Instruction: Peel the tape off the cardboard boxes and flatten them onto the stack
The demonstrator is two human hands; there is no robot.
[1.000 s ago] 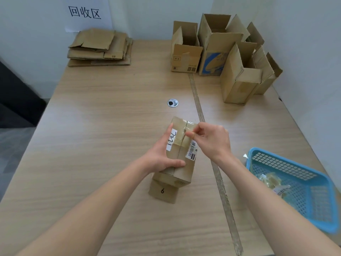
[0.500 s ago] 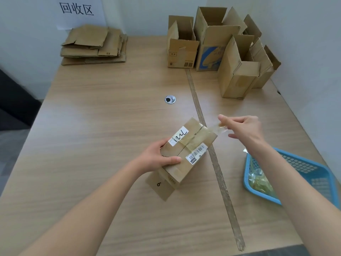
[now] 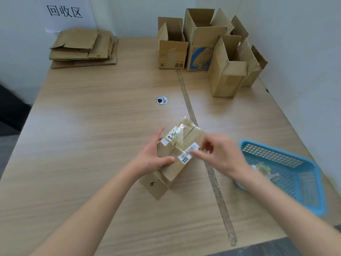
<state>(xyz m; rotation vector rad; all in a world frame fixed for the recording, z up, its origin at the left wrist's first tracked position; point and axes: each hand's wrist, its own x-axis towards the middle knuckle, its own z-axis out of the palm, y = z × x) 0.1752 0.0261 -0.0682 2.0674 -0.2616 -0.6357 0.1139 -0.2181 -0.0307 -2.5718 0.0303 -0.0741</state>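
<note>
A small taped cardboard box [image 3: 176,168] lies tilted on the wooden table [image 3: 92,126], with a handwritten label, a barcode label and a flap marked 6. My left hand [image 3: 153,157] grips its left side, thumb on top. A clear tape strip [image 3: 181,133] stands loose and crumpled over the box top. My right hand [image 3: 221,154], blurred, is at the box's right edge, with thumb and forefinger pinching the tape by the barcode label. The stack of flattened boxes [image 3: 83,47] lies at the far left corner.
Several open upright boxes [image 3: 203,39] stand at the far right against the wall. A blue plastic basket [image 3: 273,146] holding balled tape sits at my right. A round cable grommet [image 3: 162,100] and a taped seam [image 3: 217,191] mark the table's middle.
My right hand pulled the tape out to the right, then came back to the box's right edge. The box turned diagonal under my left hand, and loose tape now stands over its top.
</note>
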